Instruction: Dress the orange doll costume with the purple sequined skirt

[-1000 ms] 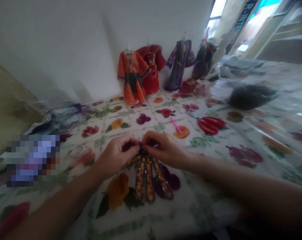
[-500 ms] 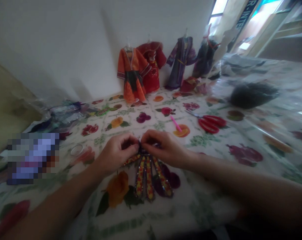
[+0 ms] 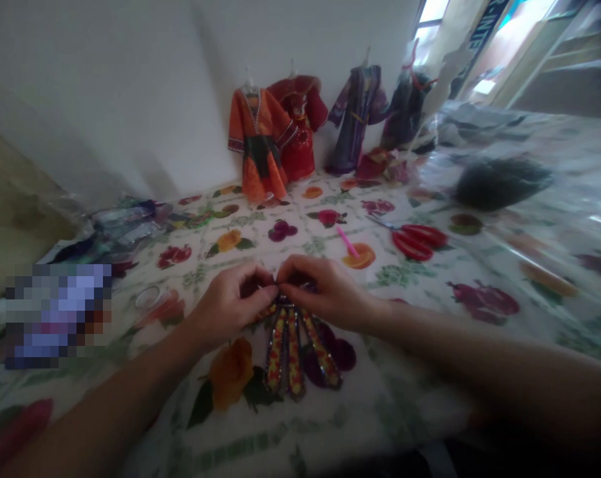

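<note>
A small doll-costume piece (image 3: 294,352) has several yellow-and-red patterned strips with pointed ends and glittering dark trim. Its strips fan out toward me over the tablecloth. At its gathered top, my left hand (image 3: 235,297) pinches with thumb and forefinger. My right hand (image 3: 325,289) pinches the same top end from the other side, and the fingertips of both hands almost meet. What lies exactly between the fingertips is hidden, and another strip is partly covered by the left hand.
Beyond my hands lie a pink pen-like stick (image 3: 348,243) and red-handled scissors (image 3: 420,240). Doll dresses stand by the wall, one orange (image 3: 258,146), one red (image 3: 300,133), one purple (image 3: 357,123). A dark bundle (image 3: 502,182) is at right, a ring-shaped roll (image 3: 147,298) at left, over the fruit-print tablecloth (image 3: 260,438).
The whole view has shifted slightly. Both hands keep their pinch at the top of the costume piece, with fingertips a little closer together, and the strip beside the left hand shows less.
</note>
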Tool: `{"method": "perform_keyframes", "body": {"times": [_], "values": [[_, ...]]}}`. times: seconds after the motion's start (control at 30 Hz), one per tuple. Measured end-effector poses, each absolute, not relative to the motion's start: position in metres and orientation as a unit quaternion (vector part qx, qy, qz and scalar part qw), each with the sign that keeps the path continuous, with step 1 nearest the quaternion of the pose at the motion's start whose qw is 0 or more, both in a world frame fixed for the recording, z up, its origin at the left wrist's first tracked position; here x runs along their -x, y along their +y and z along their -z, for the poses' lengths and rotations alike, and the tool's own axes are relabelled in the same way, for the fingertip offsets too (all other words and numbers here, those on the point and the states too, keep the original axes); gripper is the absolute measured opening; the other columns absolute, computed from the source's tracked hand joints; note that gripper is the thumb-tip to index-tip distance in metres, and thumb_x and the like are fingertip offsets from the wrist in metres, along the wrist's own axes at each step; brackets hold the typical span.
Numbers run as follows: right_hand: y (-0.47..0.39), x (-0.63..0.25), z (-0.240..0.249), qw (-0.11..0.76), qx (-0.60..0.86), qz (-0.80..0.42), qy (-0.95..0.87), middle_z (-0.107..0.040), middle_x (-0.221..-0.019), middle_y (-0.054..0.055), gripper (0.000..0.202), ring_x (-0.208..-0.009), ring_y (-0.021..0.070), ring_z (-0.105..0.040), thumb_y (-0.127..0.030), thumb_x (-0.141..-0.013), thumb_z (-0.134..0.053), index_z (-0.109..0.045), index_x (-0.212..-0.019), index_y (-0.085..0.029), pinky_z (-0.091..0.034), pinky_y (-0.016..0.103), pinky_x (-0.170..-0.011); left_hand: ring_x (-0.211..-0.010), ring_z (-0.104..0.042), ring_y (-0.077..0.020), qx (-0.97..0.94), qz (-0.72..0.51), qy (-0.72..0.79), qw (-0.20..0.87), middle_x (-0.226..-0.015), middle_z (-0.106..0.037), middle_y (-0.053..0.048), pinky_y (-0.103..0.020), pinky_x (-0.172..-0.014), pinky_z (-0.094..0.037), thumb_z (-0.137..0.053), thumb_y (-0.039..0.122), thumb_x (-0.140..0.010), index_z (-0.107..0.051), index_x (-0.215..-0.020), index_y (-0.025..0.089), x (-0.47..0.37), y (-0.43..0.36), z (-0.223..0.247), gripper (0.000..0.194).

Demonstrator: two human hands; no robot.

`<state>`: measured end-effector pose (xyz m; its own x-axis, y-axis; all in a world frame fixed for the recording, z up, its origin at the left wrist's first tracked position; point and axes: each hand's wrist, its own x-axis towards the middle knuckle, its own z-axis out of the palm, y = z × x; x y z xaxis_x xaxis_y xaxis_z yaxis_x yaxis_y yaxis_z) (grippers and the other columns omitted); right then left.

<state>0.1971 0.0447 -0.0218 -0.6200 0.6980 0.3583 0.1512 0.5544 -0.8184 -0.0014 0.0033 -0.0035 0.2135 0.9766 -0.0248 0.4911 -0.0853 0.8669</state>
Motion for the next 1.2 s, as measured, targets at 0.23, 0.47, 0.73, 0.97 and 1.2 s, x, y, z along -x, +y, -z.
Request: {"method": "perform_keyframes", "body": {"times": [0.23, 0.47, 0.73, 0.97, 1.2], "values": [[0.0459, -0.1965, 0.0221, 0.343, 0.269, -0.406, -0.803, -0.065, -0.076, -0.001, 0.006, -0.065, 0.0073, -0.055, -0.017, -0.087, -0.059, -0.065, -0.088, -0.014, -0.043, 0.019, -0.061, -0.068, -0.055, -0.0121, -0.659, -0.314, 0.54, 0.419, -0.077, -0.061, 0.0, -0.025, -0.063, -0.045, -0.062, 0.031, -0.086, -0.062, -0.087, 0.017, 0.0038, 0.0056, 0.0091, 0.014], [0.0461, -0.1968, 0.0237, 0.344, 0.264, -0.417, -0.799, -0.065, -0.076, -0.001, 0.007, -0.065, 0.0078, -0.054, -0.018, -0.088, -0.059, -0.065, -0.089, -0.014, -0.042, 0.02, -0.06, -0.067, -0.054, -0.0114, -0.653, -0.312, 0.545, 0.424, -0.075, -0.06, 0.0, -0.024, -0.061, -0.043, -0.062, 0.03, -0.085, -0.061, -0.084, 0.016, 0.0022, 0.0046, 0.0053, 0.014], [0.0465, -0.196, 0.0238, 0.344, 0.262, -0.419, -0.798, -0.065, -0.075, -0.001, 0.008, -0.065, 0.0077, -0.054, -0.018, -0.088, -0.059, -0.065, -0.089, -0.014, -0.043, 0.02, -0.061, -0.067, -0.055, -0.0125, -0.665, -0.303, 0.548, 0.406, -0.074, -0.061, 0.0, -0.024, -0.061, -0.044, -0.06, 0.029, -0.086, -0.062, -0.083, 0.017, 0.004, 0.0055, 0.0059, 0.013], [0.0466, -0.1961, 0.0241, 0.348, 0.259, -0.411, -0.802, -0.064, -0.074, -0.001, 0.007, -0.063, 0.0069, -0.053, -0.016, -0.087, -0.058, -0.065, -0.088, -0.014, -0.042, 0.02, -0.06, -0.067, -0.054, -0.0121, -0.669, -0.301, 0.546, 0.404, -0.073, -0.059, 0.001, -0.025, -0.061, -0.043, -0.059, 0.028, -0.087, -0.061, -0.082, 0.017, 0.0047, 0.0047, 0.0067, 0.012], [0.0449, -0.1964, 0.0238, 0.341, 0.266, -0.431, -0.792, -0.065, -0.076, -0.001, 0.006, -0.066, 0.0082, -0.057, -0.019, -0.085, -0.062, -0.062, -0.089, -0.014, -0.044, 0.02, -0.061, -0.066, -0.052, -0.0119, -0.676, -0.305, 0.544, 0.392, -0.073, -0.059, 0.001, -0.023, -0.059, -0.042, -0.059, 0.027, -0.085, -0.061, -0.081, 0.017, 0.0021, 0.0027, 0.0023, 0.011]]}}
